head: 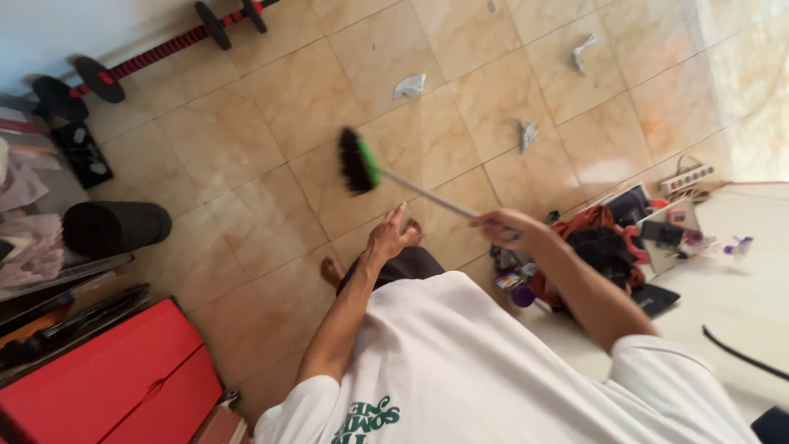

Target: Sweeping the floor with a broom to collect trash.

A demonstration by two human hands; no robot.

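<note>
Head view, looking steeply down over a white shirt [493,370] at a tiled floor [271,148].

- Floor: beige tiles. Three crumpled paper scraps lie well apart on it: one [409,85] beyond the broom head, one [527,134] to its right, one [583,51] farther off. They sit loose where they fell, none touching the broom.
- Red cabinet [123,378] at lower left, cut off by the frame edge. A barbell [156,53] lies along the wall at top left, out of the open floor.
- Clutter heap [604,247] by my right arm: orange and black bag, small items, a power strip [689,177] behind. I can't sort out its contents.
- Broom [360,161]: black bristles, green band, thin pale handle running back to my right hand. Its head is blurred; I can't tell whether the bristles touch the tiles.
- Right hand [505,226]: closed around the handle, arm stretched forward, which keeps the head far out ahead of me.
- Left hand [390,238]: fingers spread wide, holding nothing, hanging free over my knee, perhaps for balance.
- A bare foot [330,271] shows partly; the rest of my legs is hidden under the shirt.
</note>
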